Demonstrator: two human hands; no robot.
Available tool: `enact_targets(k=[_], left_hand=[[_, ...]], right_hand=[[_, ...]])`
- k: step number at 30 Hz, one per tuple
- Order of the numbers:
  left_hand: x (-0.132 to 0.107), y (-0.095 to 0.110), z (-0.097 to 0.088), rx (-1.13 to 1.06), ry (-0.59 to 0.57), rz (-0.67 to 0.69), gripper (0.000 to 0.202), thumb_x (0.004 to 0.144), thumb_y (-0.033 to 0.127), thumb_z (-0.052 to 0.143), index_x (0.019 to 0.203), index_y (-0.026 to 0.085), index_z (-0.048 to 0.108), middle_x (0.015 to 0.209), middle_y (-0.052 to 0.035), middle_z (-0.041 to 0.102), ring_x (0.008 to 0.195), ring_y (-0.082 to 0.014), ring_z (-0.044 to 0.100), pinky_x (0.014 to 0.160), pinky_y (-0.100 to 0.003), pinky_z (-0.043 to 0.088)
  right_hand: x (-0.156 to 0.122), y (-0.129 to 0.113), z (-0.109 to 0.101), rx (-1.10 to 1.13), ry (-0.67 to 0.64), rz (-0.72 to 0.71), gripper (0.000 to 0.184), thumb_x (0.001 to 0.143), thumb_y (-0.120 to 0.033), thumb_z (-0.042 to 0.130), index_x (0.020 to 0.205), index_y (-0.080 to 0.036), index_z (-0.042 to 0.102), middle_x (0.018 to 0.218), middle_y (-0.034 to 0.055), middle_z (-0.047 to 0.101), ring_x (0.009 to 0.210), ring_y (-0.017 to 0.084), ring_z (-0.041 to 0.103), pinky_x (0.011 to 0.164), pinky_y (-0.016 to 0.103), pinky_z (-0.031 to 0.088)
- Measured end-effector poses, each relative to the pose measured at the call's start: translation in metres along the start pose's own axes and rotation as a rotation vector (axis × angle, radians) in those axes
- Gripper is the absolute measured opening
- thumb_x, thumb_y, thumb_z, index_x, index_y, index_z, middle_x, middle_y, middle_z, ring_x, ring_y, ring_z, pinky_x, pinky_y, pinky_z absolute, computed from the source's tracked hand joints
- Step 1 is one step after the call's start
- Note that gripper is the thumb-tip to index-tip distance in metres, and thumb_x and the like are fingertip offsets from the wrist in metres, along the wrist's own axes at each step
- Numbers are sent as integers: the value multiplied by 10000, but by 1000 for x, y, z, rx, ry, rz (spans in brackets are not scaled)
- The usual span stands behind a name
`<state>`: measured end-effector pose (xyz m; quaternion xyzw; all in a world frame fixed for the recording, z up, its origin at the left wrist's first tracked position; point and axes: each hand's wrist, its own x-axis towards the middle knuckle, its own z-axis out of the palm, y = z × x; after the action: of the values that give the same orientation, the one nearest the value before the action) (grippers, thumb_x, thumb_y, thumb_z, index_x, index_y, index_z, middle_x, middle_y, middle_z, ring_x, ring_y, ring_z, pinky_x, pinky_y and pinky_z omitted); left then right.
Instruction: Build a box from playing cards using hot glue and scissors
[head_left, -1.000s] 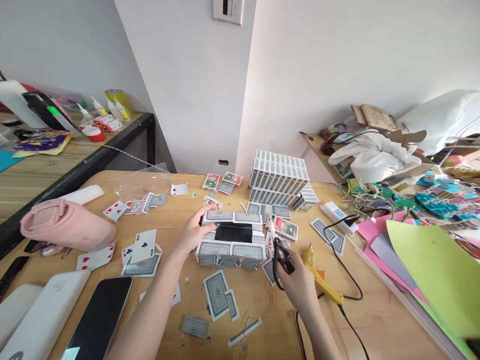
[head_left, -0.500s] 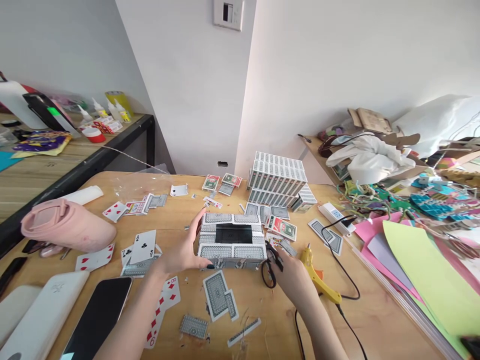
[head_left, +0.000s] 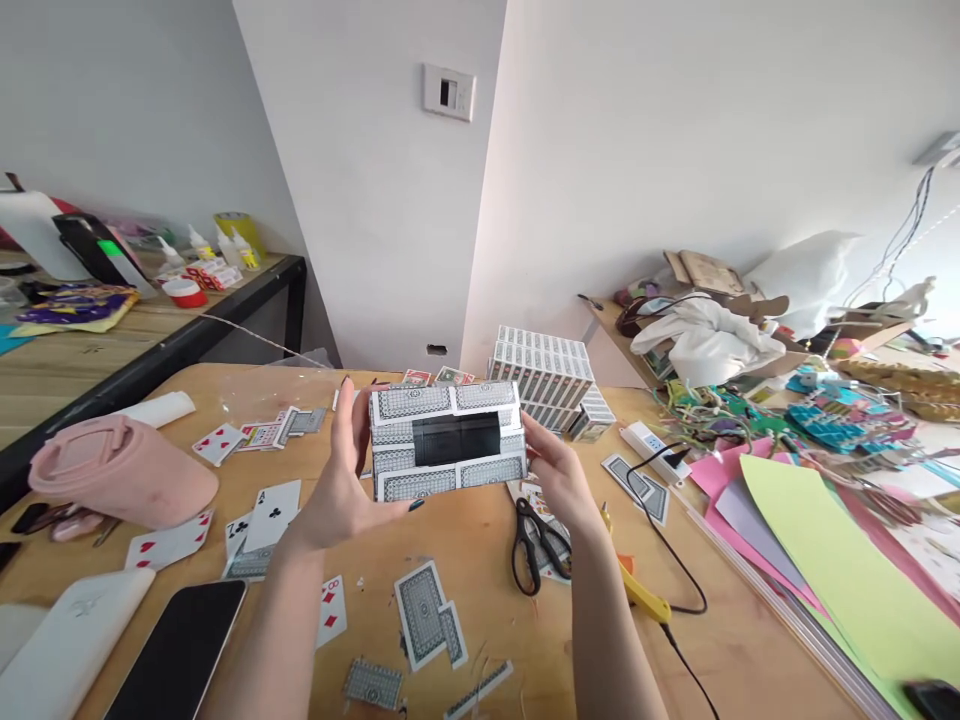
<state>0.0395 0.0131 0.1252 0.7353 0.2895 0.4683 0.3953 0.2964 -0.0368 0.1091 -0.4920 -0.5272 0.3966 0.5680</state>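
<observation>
over the table (head_left: 484,555), left hand (head_left: 336,495) and right hand (head_left: 561,478) flank a box (head_left: 454,440) (card-covered).

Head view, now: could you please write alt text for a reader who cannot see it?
Left hand and right hand hold a box covered in playing cards over a wooden table. Black-handled scissors, a yellow glue gun and stacked card packs are nearby.

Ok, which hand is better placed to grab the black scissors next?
Probably the right hand: the black scissors lie close to it. The left hand is farther away, at the opposite end of the grey patterned card box. Both appear to hold it, though.
</observation>
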Motion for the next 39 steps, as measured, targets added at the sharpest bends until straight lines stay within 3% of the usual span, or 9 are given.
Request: enact_targets(k=[3, 7, 15, 22, 25, 31, 34, 37, 39], left_hand=[[10, 11, 3, 23, 49, 102, 1253, 538, 340, 789, 1399, 331, -122, 1454, -108, 212, 1327, -326, 232, 1053, -506, 263], [11, 22, 4, -44, 17, 122, 1276, 518, 301, 791, 1391, 347, -137, 1449, -99, 235, 1310, -323, 272, 1032, -509, 293], [4, 21, -10, -146, -39, 7, 1213, 479, 137, 776, 1421, 324, 35, 1483, -71, 180, 1342, -340, 169, 1081, -513, 185], [19, 13, 5, -452, 67, -6, 1075, 517, 367, 782, 1405, 285, 182, 1442, -85, 284, 1316, -340, 241, 1061, -469, 265], [22, 1, 9, -472, -42, -119, 1081, 541, 448, 759, 1409, 312, 130, 1461, -89, 238, 1322, -346, 225, 1040, -490, 284], [14, -7, 3, -26, -406, -264, 1137, 549, 386, 778, 1410, 364, 37, 1506, -67, 34, 1358, -350, 74, 1058, -564, 156], [14, 0, 8, 120, -407, -205, 1193, 539, 373, 783, 1412, 343, -30, 1505, -66, -14, 1362, -343, 4, 1065, -570, 110], [17, 3, 17, 51, -404, -112, 1176, 601, 367, 741, 1405, 308, -115, 1493, -107, 34, 1352, -331, 121, 1059, -525, 210], [20, 3, 19, 58, -384, -36, 1103, 607, 360, 730, 1414, 303, -21, 1477, -113, 65, 1339, -336, 162, 1055, -508, 234]], right_hand=[[16, -1, 1, 141, 146, 0, 428, 818, -338, 410, 1215, -239, 536, 1267, 30, 540, 1216, 260, 439, 987, 451, 367], [18, 3, 10, 252, 163, -15, 534, 854, -533, 357, 1321, -277, 400, 1320, 19, 487, 1253, 251, 394, 975, 428, 382], [16, 3, 8, 242, 171, 63, 498, 826, -518, 441, 1250, -258, 465, 1168, 34, 599, 1157, 254, 492, 926, 395, 428], [8, -11, 10, 407, 87, -159, 696, 724, -691, 415, 1309, -316, 391, 1281, 54, 502, 1190, 304, 452, 903, 486, 414], [5, -11, 9, 486, 93, -190, 868, 607, -779, 437, 1321, -288, 388, 1197, 112, 557, 1141, 352, 483, 866, 535, 407], [7, -12, 8, 495, 31, -170, 780, 627, -482, 531, 1350, -298, 304, 1261, 72, 491, 1074, 321, 524, 836, 489, 430], [10, -13, 17, 390, -127, -108, 795, 580, -331, 608, 1320, -309, 319, 1283, 44, 458, 1060, 297, 516, 861, 445, 419], [13, -12, 26, 290, -234, -27, 744, 574, -265, 622, 1275, -298, 375, 1244, 33, 480, 1053, 281, 500, 895, 423, 391], [14, -9, 28, 273, -257, -25, 688, 591, -282, 597, 1251, -285, 405, 1221, 31, 493, 1070, 281, 480, 906, 417, 376]])
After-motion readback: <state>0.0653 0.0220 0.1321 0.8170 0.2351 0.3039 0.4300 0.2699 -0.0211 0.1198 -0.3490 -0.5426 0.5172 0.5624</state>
